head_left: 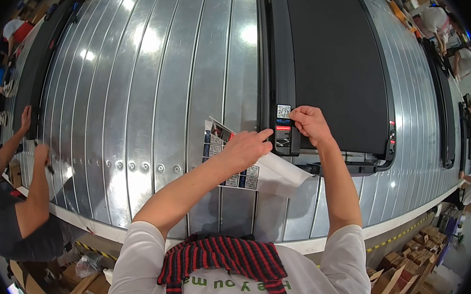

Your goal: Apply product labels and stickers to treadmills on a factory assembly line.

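Observation:
A black treadmill (339, 55) lies flat before me, its side rail running away from me. On the rail's near end sits a label with a square code (283, 111), and below it a red and black warning sticker (283, 136). My right hand (313, 126) pinches the coded label's right edge between thumb and finger. My left hand (246, 149) is curled over several sticker sheets (248, 180), with an index finger reaching to the rail beside the warning sticker. A white backing sheet (286, 176) spreads from under that hand toward the treadmill's end.
A metal slatted worktable (157, 84) carries the treadmill. Another dark treadmill-like unit (38, 68) lies at left, where a co-worker's arms (40, 169) reach in. Further dark units (441, 103) are at right. Cardboard boxes (409, 274) pile up below the table's right edge.

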Demonstrator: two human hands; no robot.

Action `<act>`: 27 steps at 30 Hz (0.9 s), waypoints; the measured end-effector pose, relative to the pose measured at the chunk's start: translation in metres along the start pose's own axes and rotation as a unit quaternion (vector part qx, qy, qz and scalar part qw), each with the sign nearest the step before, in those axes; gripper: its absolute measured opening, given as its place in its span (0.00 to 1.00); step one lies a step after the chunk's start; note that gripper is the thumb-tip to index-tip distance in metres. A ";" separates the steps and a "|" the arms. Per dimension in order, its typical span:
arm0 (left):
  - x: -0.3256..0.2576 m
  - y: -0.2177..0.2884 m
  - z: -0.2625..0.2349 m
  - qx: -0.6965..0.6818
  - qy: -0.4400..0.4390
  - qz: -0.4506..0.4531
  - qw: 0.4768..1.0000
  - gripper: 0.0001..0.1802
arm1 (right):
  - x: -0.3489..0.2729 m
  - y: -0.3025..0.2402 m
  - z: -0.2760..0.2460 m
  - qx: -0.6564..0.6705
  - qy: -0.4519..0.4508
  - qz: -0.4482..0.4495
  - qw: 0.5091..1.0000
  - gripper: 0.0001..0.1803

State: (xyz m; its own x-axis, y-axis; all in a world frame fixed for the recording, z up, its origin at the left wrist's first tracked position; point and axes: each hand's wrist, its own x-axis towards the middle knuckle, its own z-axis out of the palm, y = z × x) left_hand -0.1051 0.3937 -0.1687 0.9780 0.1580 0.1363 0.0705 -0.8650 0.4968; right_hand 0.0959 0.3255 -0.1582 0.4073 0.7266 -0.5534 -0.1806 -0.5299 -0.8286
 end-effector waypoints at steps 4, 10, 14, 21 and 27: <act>0.001 0.000 -0.003 -0.005 0.002 0.004 1.000 0.03 | -0.001 -0.001 0.001 0.000 0.009 -0.007 1.000 0.05; 0.008 0.002 -0.011 0.012 0.006 0.011 1.000 0.02 | 0.000 0.002 0.002 0.003 0.015 -0.008 1.000 0.05; 0.016 -0.001 -0.008 0.008 -0.011 0.016 1.000 0.03 | 0.000 0.003 0.003 0.004 0.022 -0.012 1.000 0.05; 0.024 0.003 -0.009 0.012 -0.030 0.009 0.999 0.05 | -0.001 0.003 0.005 -0.015 0.037 -0.027 0.999 0.05; 0.026 0.006 -0.010 0.018 -0.041 0.006 0.999 0.04 | -0.002 0.006 0.012 -0.089 0.087 -0.067 0.990 0.05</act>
State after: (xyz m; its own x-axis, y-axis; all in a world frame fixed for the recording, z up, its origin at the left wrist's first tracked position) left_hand -0.0808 0.3976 -0.1532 0.9914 0.1096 0.0709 0.0645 -0.8836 0.4638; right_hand 0.0835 0.3263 -0.1632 0.5680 0.7173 -0.4035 0.0396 -0.5135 -0.8572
